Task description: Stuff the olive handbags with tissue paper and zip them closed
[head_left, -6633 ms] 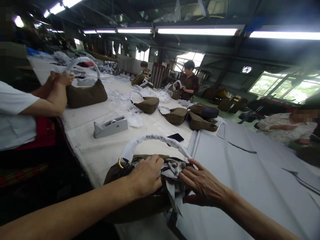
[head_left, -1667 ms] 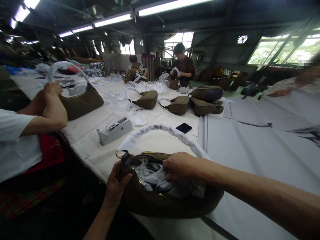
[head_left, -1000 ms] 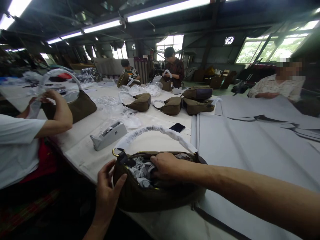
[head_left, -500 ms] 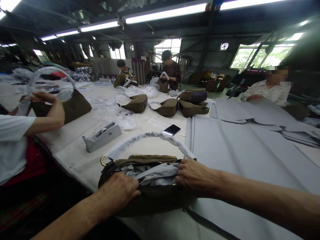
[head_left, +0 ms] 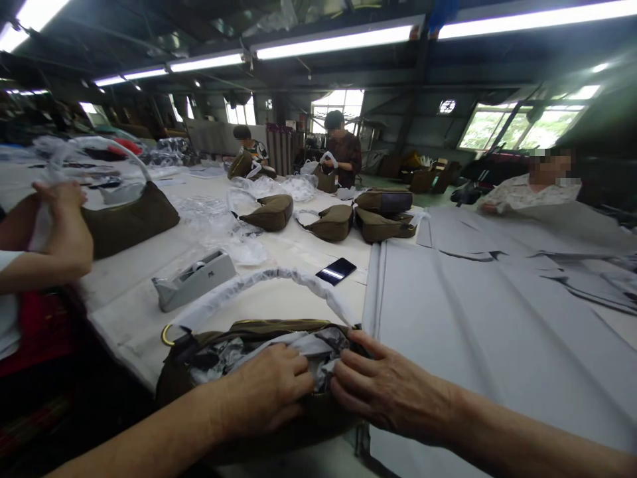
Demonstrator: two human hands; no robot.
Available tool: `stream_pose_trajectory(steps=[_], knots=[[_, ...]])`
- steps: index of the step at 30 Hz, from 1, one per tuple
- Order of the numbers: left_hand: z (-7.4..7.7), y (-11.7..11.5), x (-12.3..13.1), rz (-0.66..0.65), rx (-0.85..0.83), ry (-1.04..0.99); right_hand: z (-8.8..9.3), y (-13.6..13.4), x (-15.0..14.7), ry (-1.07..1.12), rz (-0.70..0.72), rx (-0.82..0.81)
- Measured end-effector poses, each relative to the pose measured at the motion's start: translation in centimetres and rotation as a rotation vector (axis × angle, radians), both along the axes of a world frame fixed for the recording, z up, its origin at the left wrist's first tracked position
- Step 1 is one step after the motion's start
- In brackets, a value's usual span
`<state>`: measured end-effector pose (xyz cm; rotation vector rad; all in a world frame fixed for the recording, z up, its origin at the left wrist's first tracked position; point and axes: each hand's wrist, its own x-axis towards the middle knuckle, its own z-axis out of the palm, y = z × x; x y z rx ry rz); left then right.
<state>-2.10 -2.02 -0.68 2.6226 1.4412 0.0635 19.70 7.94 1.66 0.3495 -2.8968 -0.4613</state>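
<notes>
An olive handbag (head_left: 172, 382) with a gold zip lies open in front of me, its mouth filled with crumpled white paper or plastic stuffing (head_left: 226, 355). Its arched handle (head_left: 279, 273) is wrapped in white film, with a gold ring at the left end. My left hand (head_left: 271, 385) is closed over the front edge of the opening near the middle; its fingertips are partly hidden. At the right end of the mouth, my right hand (head_left: 385, 385) grips the edge with bent fingers, the index finger reaching towards the handle's base.
A grey tape dispenser (head_left: 196, 282) and a phone (head_left: 336, 271) lie beyond the bag. Grey sheets (head_left: 448, 312) cover the right side. Further back are several olive handbags (head_left: 333, 222) and clear plastic (head_left: 209, 216). A co-worker's hand (head_left: 64, 199) is by another bag (head_left: 132, 222) at left; other people work behind.
My left hand has moved right along the bag's opening, closer to my right hand. The bag sits further left in view. At left, the co-worker's arm has shifted left.
</notes>
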Motion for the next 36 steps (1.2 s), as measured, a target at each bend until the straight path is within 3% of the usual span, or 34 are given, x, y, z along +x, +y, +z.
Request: stream_pose_trajectory(steps=[6,10,13,16,19,22,26,30,33,36], knots=[[-0.8,-0.1,1.3,0.068,-0.047,0.042,-0.8,-0.6,-1.5,-0.168,-0.108,0.051],[-0.9,-1.1,0.8,0.202,-0.1,0.086,-0.7,-0.6,-2.1,-0.332,-0.162,0.042],[-0.8,-1.6,-0.1,0.228,-0.023,-0.02,-0.9,-0.7,-2.0,-0.196,-0.203,0.006],[-0.6,-1.0,0.1,0.084,0.115,-0.14,-1.8,-1.0,-1.0,-0.012,-0.192,0.005],[-1.1,0.3,1.3,-0.051,0.116,-0.148,-3.0,-1.2,0.3,0.122,-0.186,0.053],[-2.0,1.4,2.5,-0.033,0.077,-0.138,-3.6,-1.1,0.9,0.096,-0.208,0.049],[-2.9,1.7,2.9,0.026,0.045,-0.117,-3.0,-0.9,-0.1,-0.034,-0.225,-0.007],[-3.4,1.9,2.6,0.05,0.078,-0.117,-2.9,-1.0,-1.5,0.022,-0.249,-0.008],[-3.1,1.8,2.5,0.035,0.104,-0.107,-3.8,-0.6,-1.9,0.165,-0.248,-0.009],[-1.4,-0.1,2.3,0.029,0.155,-0.129,-4.8,0.4,-2.2,0.178,-0.205,0.001]])
